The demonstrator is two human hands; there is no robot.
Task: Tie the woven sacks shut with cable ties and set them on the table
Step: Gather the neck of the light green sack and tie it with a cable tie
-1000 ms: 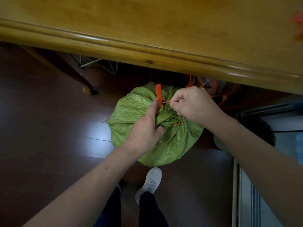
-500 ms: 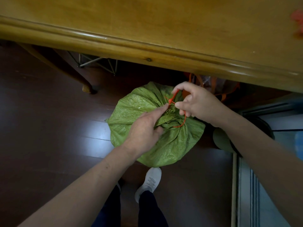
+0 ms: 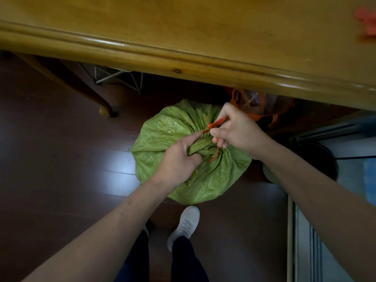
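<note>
A full green woven sack point(image 3: 162, 135) stands on the dark floor just below the table's front edge. Its mouth is gathered into a twisted neck. My left hand point(image 3: 179, 157) grips that bunched neck, index finger stretched toward the tie. An orange cable tie point(image 3: 213, 124) loops around the neck; part of its loop shows below at the right of the neck. My right hand point(image 3: 236, 131) pinches the tie's tail between thumb and fingers, right above the neck.
The wooden table point(image 3: 183, 33) fills the top of the view, with blurred orange items point(image 3: 366, 23) at its far right. A clear bag with orange straps point(image 3: 262, 106) lies behind the sack. A table leg point(image 3: 101, 104) stands left, a dark round object point(image 3: 317, 159) right. My white shoe point(image 3: 185, 224) is close below.
The tie's upright tail has been threaded and drawn to the right by my right hand, and the loop has shrunk around the neck. My left hand stays on the neck.
</note>
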